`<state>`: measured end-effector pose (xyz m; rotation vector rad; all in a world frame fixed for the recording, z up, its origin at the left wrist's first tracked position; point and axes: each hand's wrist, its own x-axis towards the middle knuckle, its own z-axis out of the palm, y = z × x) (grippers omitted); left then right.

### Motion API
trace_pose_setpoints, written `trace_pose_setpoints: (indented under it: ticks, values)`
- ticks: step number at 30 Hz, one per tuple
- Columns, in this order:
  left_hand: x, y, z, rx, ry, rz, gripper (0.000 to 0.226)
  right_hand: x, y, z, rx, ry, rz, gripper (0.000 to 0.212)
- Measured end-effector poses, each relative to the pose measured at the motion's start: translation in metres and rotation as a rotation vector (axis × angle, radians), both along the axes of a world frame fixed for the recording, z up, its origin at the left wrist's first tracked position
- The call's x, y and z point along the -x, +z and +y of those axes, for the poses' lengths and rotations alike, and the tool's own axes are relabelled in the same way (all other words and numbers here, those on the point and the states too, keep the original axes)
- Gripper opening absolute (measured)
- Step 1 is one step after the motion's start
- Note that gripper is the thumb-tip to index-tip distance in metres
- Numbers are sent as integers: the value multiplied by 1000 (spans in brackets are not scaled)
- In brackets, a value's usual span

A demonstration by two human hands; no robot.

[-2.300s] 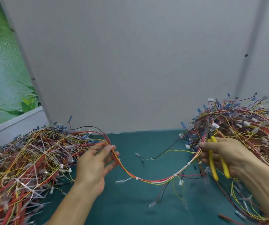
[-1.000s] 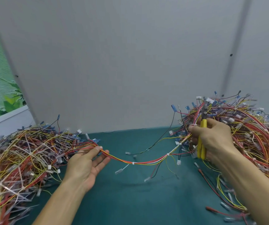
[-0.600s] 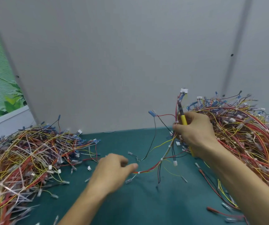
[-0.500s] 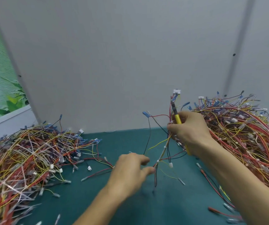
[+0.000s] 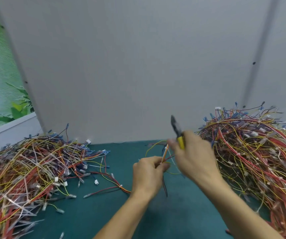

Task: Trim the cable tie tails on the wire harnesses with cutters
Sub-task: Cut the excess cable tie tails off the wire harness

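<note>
My left hand [image 5: 148, 173] pinches one wire harness [image 5: 165, 153] of red, yellow and white wires above the middle of the mat. The harness trails down to the left under my wrist and off to the left pile. My right hand [image 5: 193, 156], blurred by motion, grips the yellow-handled cutters [image 5: 177, 132] just right of it. The dark jaws point up and lean left, clear of the wires. Whether a cable tie tail sits near the jaws cannot be made out.
A big heap of wire harnesses [image 5: 28, 171] with long white tie tails covers the left of the green mat [image 5: 94, 216]. A second heap [image 5: 257, 157] fills the right. A grey panel [image 5: 138, 66] stands close behind. Loose connectors lie between.
My left hand let go of the stretched harness at the left pile and came to the centre, pinching it there. My right hand carried the cutters and the harness end leftwards to meet it.
</note>
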<state>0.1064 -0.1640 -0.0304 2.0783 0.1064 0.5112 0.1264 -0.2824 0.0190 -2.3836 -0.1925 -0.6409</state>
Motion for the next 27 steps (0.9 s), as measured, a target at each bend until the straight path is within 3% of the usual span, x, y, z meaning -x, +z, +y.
trace_pose_setpoints:
  ticks: [3,8,10,13,16,19,22,24,27]
  values:
    - [1,-1,-5,-47,28,-69,19,-3,-21,15,-46,83,186,28]
    - [-1,1,-10,-119,5,-183,16,-10,-24,13,-124,29,87,25]
    - [0,6,-13,-147,-48,-255,9,-11,-12,9,-154,42,-4,21]
    - [7,10,-15,-172,-79,-389,26,-12,27,-8,-194,30,-258,4]
    - [15,8,-6,-173,-49,-503,30,-17,84,-36,-164,-27,-538,14]
    - [18,0,4,-162,-25,-489,31,-31,140,-67,10,-183,-777,23]
    - [14,-15,15,-185,-22,-417,25,-58,174,-89,271,-336,-872,20]
    - [10,-30,24,-219,-21,-357,18,-84,171,-98,483,-340,-782,18]
    - [6,-54,37,-246,8,-254,9,-124,120,-116,788,-348,-465,19]
